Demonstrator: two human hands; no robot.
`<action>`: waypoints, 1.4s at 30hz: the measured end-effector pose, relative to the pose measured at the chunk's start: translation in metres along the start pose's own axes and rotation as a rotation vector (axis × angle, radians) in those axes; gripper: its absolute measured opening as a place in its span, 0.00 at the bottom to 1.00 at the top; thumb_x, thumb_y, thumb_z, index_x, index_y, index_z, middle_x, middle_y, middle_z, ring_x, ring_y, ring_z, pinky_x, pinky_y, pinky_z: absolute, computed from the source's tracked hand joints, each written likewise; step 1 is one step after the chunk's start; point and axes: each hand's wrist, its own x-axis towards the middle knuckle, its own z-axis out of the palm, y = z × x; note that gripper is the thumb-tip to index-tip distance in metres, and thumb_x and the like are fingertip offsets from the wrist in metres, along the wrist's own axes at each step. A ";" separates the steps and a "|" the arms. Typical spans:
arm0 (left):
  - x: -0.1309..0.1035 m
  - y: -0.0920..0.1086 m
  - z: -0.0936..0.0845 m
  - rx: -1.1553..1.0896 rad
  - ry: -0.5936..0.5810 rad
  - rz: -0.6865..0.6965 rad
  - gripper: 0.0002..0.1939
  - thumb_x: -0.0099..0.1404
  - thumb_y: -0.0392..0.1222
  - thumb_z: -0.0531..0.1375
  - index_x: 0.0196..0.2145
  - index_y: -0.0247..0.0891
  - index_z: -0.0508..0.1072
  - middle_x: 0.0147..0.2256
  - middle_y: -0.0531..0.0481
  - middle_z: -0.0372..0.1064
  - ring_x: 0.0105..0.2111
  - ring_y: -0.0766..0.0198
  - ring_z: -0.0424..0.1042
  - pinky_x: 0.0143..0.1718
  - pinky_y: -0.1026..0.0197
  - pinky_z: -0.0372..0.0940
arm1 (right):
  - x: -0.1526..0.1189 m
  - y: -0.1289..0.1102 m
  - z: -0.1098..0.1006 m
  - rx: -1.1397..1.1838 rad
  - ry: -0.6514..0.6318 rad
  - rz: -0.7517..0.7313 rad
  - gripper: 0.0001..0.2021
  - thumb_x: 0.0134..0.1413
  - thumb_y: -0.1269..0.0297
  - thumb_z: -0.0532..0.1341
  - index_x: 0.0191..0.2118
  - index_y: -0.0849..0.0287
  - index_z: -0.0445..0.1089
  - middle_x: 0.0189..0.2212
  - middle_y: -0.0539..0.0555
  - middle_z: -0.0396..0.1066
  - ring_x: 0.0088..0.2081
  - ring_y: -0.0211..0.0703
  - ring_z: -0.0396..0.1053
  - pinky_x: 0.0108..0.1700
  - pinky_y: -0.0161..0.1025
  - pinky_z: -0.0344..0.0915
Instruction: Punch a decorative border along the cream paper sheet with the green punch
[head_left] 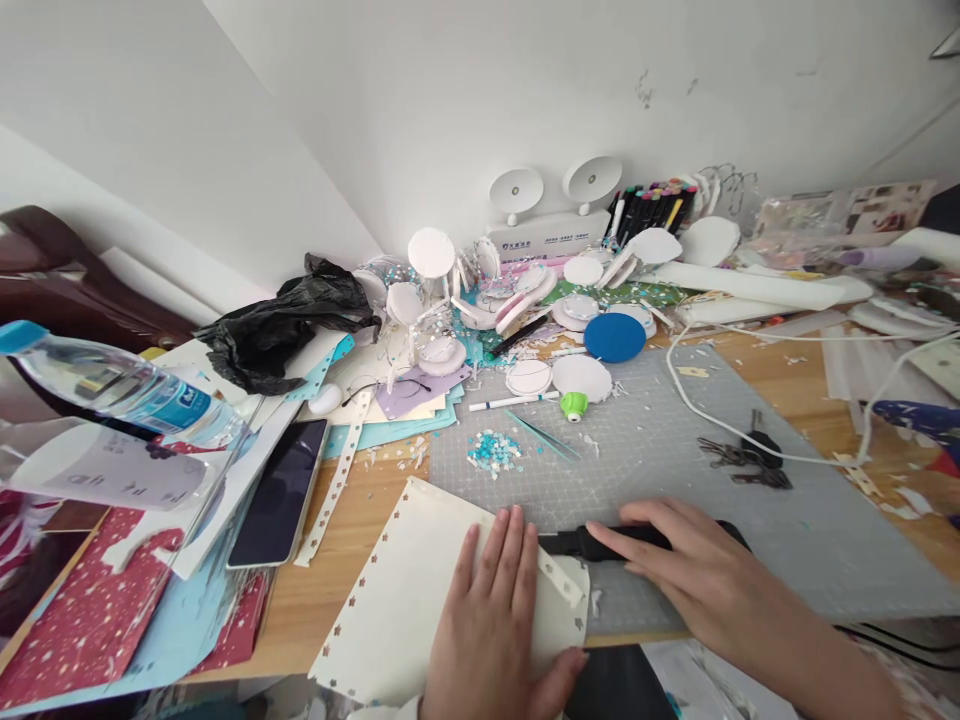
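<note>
L hand (pixel 491 620) flat, fingers spread, pressing cream card (pixel 420 590) at worktop's (pixel 330 590) front edge. R hand (pixel 694 570) lies over black punch (pixel 592 543), fingers loosely curled on it, at card's R edge, on grey mat (pixel 675 460). Phone (pixel 281 490) well to the L; keys (pixel 746 460) further back on mat.

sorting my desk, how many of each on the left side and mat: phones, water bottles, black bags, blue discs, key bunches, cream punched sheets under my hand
phone: 1
water bottle: 1
black bag: 1
blue disc: 1
key bunch: 1
cream punched sheet, under the left hand: 1
Total: 6
</note>
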 end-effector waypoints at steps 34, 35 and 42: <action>-0.011 -0.039 -0.007 -0.074 -0.045 -0.107 0.49 0.62 0.61 0.56 0.68 0.26 0.43 0.68 0.34 0.38 0.68 0.44 0.40 0.65 0.45 0.48 | 0.035 -0.019 0.012 0.038 0.055 -0.035 0.28 0.58 0.82 0.49 0.58 0.50 0.68 0.43 0.58 0.71 0.45 0.46 0.71 0.46 0.46 0.72; -0.011 -0.039 -0.007 -0.076 -0.041 -0.107 0.49 0.62 0.62 0.56 0.68 0.26 0.43 0.68 0.34 0.38 0.68 0.44 0.40 0.64 0.45 0.48 | 0.035 -0.019 0.013 0.045 0.048 -0.040 0.28 0.58 0.82 0.49 0.58 0.51 0.68 0.43 0.58 0.71 0.45 0.46 0.71 0.46 0.46 0.72; -0.013 -0.039 -0.007 -0.131 -0.037 -0.129 0.49 0.63 0.61 0.56 0.68 0.27 0.41 0.68 0.35 0.39 0.68 0.46 0.39 0.65 0.44 0.49 | 0.035 -0.018 0.012 0.054 -0.023 -0.056 0.28 0.58 0.82 0.49 0.60 0.52 0.65 0.44 0.58 0.69 0.47 0.46 0.69 0.47 0.44 0.72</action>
